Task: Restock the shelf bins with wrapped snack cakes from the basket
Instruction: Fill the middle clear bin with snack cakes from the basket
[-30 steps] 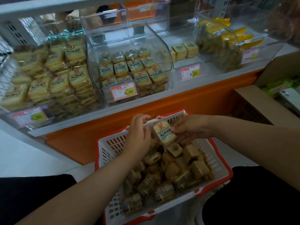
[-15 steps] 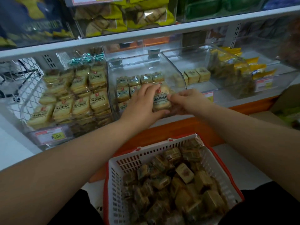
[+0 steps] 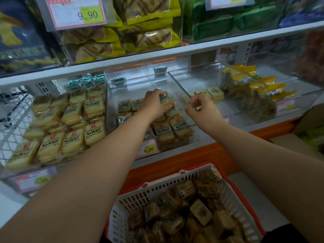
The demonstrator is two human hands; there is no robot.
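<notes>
My left hand (image 3: 154, 104) reaches into the clear middle bin (image 3: 112, 109) and grips a wrapped snack cake (image 3: 166, 100) at the back of the stacked rows. My right hand (image 3: 201, 109) hovers just right of it at the bin's clear side wall, fingers loosely curled, holding nothing. More wrapped cakes (image 3: 171, 127) fill the front of that bin. Below, the white basket with red rim (image 3: 233, 195) holds several loose wrapped cakes (image 3: 199, 211).
A wire bin at left is full of the same cakes (image 3: 70, 123). The clear bin to the right (image 3: 231, 109) holds a few square cakes (image 3: 214, 92) and yellow packets (image 3: 254, 88). An upper shelf carries bagged snacks (image 3: 145, 34). A cardboard box (image 3: 289, 142) sits at right.
Both hands rose from the basket to the shelf with one cake. The left hand has carried it deeper into the middle bin, and the right hand has let go and drawn aside.
</notes>
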